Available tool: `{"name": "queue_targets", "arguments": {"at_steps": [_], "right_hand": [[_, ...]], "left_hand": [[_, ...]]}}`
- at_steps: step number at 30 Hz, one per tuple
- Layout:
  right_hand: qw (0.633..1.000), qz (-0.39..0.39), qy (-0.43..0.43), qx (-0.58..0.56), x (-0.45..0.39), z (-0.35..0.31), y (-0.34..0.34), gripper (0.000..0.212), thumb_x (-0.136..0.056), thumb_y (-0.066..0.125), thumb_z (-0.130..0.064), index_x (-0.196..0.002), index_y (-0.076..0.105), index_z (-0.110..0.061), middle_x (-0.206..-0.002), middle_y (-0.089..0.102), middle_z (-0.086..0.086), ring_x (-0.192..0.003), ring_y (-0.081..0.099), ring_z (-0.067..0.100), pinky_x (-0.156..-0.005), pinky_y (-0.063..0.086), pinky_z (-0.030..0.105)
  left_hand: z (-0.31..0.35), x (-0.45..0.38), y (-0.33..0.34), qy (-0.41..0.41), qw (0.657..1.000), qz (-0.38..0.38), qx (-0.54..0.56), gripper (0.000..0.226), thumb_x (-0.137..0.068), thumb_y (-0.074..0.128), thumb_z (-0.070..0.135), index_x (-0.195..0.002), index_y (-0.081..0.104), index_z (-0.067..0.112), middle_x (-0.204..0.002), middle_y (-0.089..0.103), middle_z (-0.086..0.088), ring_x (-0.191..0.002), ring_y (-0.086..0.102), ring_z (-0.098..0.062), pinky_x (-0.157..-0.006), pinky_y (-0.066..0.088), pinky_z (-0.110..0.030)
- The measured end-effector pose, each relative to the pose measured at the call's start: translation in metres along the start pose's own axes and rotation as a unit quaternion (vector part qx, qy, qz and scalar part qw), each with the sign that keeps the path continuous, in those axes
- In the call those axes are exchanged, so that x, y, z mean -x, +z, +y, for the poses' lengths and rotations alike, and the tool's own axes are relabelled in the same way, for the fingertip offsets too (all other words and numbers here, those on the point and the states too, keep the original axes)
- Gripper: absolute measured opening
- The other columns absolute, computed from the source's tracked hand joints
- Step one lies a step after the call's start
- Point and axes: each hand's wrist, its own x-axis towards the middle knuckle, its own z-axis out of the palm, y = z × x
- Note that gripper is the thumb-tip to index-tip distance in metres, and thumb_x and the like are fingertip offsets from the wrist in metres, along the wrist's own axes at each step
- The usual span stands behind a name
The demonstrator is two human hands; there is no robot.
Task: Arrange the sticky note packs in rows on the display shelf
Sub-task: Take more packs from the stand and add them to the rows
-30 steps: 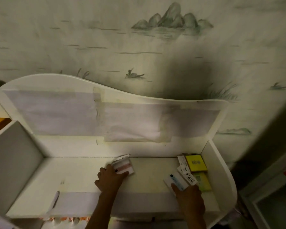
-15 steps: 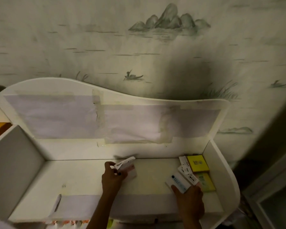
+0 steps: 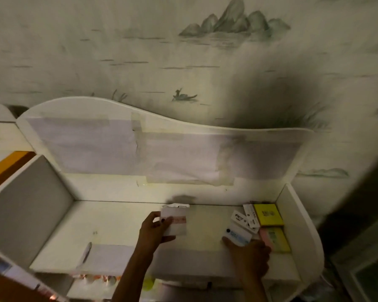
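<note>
Dim light, white shelf point(image 3: 109, 227) with curved back panel and raised side walls, seen from above.

Left hand point(image 3: 154, 233) at shelf centre. Grip: thumb below, fingers curled over the left edge of a white pack point(image 3: 176, 221) with a pink band across its face. Pack blurred; whether it is lifted off the shelf or resting on it, cannot tell.

Right hand point(image 3: 248, 255) at front right of shelf. Grip: fingers lie over the near end of a white-and-blue pack point(image 3: 238, 234) that lies flat on the shelf; whether they curl round it or only press on it, cannot tell.

Right rear corner: yellow pack point(image 3: 268, 214) flat against the side wall. In front of it, a pink-and-yellow pack point(image 3: 274, 238), also flat. Two or three white packs point(image 3: 246, 219) lie tilted and overlapping just left of the yellow one.

Paper sheets point(image 3: 109, 147) taped to back panel. Wallpaper point(image 3: 227, 25) behind shows hills, water, a small boat.
</note>
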Motion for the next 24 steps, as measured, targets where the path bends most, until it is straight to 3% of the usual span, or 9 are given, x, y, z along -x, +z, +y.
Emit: {"name": "queue_targets", "arguments": {"at_steps": [4, 10, 14, 18, 20, 22, 24], "right_hand": [[0.999, 0.022, 0.001, 0.036, 0.005, -0.007, 0.004, 0.109, -0.046, 0.086, -0.065, -0.122, 0.045, 0.0, -0.121, 0.049, 0.02, -0.108, 0.051, 0.036, -0.086, 0.047, 0.042], [0.998, -0.04, -0.032, -0.038, 0.004, -0.009, -0.007, 0.091, -0.047, 0.096, -0.032, -0.117, 0.047, -0.003, -0.122, 0.056, 0.021, -0.114, 0.051, 0.039, -0.089, 0.051, 0.048], [0.989, -0.055, -0.085, -0.105, 0.002, -0.008, -0.015, 0.081, -0.062, 0.09, -0.011, -0.125, 0.04, -0.001, -0.126, 0.057, 0.025, -0.115, 0.056, 0.044, -0.089, 0.053, 0.05], [0.973, -0.125, -0.07, -0.179, -0.003, -0.004, -0.013, 0.045, -0.087, 0.069, -0.023, -0.125, 0.055, -0.004, -0.116, 0.066, 0.019, -0.104, 0.062, 0.038, -0.094, 0.05, 0.049], [0.95, -0.18, -0.028, -0.254, -0.003, -0.003, -0.012, 0.032, -0.091, 0.065, -0.024, -0.116, 0.063, -0.005, -0.108, 0.068, 0.017, -0.092, 0.065, 0.033, -0.084, 0.055, 0.047], [0.898, -0.26, 0.016, -0.355, 0.004, -0.005, -0.012, 0.02, -0.091, 0.065, -0.012, -0.109, 0.065, -0.004, -0.099, 0.068, 0.015, -0.082, 0.066, 0.029, -0.071, 0.056, 0.039], [0.849, -0.34, 0.041, -0.402, 0.019, -0.01, -0.014, 0.022, -0.088, 0.065, -0.003, -0.11, 0.064, -0.002, -0.098, 0.069, 0.016, -0.081, 0.069, 0.033, -0.068, 0.058, 0.038]], "left_hand": [[-0.003, 0.01, -0.003, -0.001, 1.0, 0.003, 0.01, 0.022, -0.088, 0.07, 0.011, -0.106, 0.062, 0.0, -0.098, 0.072, -0.019, -0.093, 0.071, -0.035, -0.071, 0.061, -0.046], [-0.003, 0.026, -0.003, 0.004, 0.999, 0.014, 0.038, 0.023, -0.087, 0.07, 0.005, -0.106, 0.061, -0.006, -0.095, 0.072, -0.023, -0.088, 0.072, -0.035, -0.072, 0.062, -0.044], [-0.004, 0.041, 0.0, 0.009, 0.998, 0.012, 0.066, 0.029, -0.084, 0.072, 0.001, -0.111, 0.061, -0.001, -0.099, 0.073, -0.023, -0.092, 0.072, -0.034, -0.075, 0.061, -0.041], [-0.006, 0.058, -0.008, 0.006, 0.996, 0.019, 0.087, 0.036, -0.081, 0.074, -0.002, -0.115, 0.062, 0.001, -0.104, 0.073, -0.02, -0.097, 0.071, -0.033, -0.084, 0.06, -0.042], [-0.005, 0.067, -0.015, 0.005, 0.996, 0.029, 0.088, 0.033, -0.082, 0.073, -0.001, -0.113, 0.064, 0.001, -0.106, 0.073, -0.019, -0.097, 0.071, -0.033, -0.087, 0.058, -0.044], [-0.001, 0.077, -0.026, 0.003, 0.995, 0.047, 0.088, 0.03, -0.083, 0.072, 0.002, -0.112, 0.065, 0.001, -0.105, 0.073, -0.019, -0.094, 0.072, -0.035, -0.087, 0.058, -0.045], [0.003, 0.086, -0.037, 0.006, 0.994, 0.062, 0.085, 0.028, -0.085, 0.071, 0.006, -0.113, 0.066, 0.004, -0.103, 0.074, -0.017, -0.092, 0.071, -0.038, -0.088, 0.058, -0.045]]}}
